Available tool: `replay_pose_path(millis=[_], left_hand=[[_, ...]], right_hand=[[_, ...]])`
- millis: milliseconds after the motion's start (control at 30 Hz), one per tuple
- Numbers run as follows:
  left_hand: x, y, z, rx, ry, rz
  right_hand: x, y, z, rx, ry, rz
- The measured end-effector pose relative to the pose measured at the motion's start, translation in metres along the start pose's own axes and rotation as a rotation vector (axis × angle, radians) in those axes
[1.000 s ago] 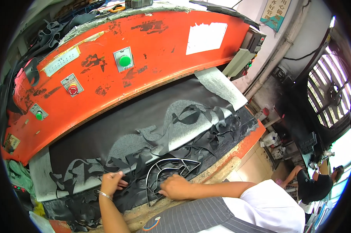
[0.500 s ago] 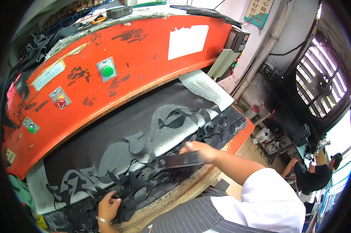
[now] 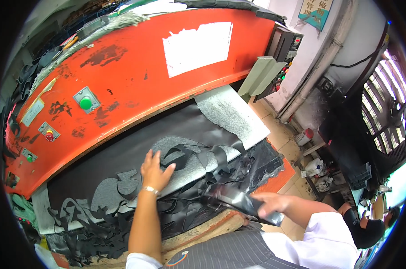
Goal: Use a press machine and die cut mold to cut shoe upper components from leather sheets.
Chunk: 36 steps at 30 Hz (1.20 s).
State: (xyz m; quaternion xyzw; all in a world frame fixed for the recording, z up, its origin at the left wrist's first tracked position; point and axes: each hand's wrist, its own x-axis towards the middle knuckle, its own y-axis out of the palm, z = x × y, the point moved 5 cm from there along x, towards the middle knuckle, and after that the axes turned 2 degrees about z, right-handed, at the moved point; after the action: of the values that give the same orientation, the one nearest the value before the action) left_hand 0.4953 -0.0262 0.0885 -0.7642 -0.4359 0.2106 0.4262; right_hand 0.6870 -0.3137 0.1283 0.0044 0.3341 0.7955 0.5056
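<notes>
My left hand (image 3: pixel 157 172) reaches over the black sheet material (image 3: pixel 135 139) on the press bed, fingers spread and holding nothing I can see. Just to its right is a loose dark cut piece (image 3: pixel 175 157) on a bare grey patch where the sheet has been cut away. Toward the lower right, my right hand (image 3: pixel 272 205) grips one end of a long dark shiny object (image 3: pixel 239 200), blurred by motion, so its kind is unclear. Beneath that object lies a heap of black offcut strips (image 3: pixel 176 210) along the front of the bed.
A large orange press (image 3: pixel 135 58) with green and red buttons spans the back. The white cutting board (image 3: pixel 232 112) shows at the right. Containers (image 3: pixel 314 167) stand on the floor beyond, and a seated person (image 3: pixel 364 226) is at the far right.
My left hand has moved up and right from the offcuts to the sheet, its fingers spreading. My right hand has moved right and down with the dark object. The view has shifted.
</notes>
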Motion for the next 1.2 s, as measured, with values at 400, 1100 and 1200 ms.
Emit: replay_pose_path(millis=[400, 1100, 1200], left_hand=[[-0.143, 0.089, -0.106, 0.156, 0.174, 0.363], [-0.142, 0.089, -0.1, 0.09, 0.209, 0.362], [-0.135, 0.075, -0.109, 0.013, 0.191, 0.352]], right_hand=[[0.017, -0.078, 0.149, -1.464, -0.404, -0.071], [0.159, -0.166, 0.141, -1.717, -0.333, -0.398], [0.15, -0.169, 0.133, -1.615, -0.526, -0.433]])
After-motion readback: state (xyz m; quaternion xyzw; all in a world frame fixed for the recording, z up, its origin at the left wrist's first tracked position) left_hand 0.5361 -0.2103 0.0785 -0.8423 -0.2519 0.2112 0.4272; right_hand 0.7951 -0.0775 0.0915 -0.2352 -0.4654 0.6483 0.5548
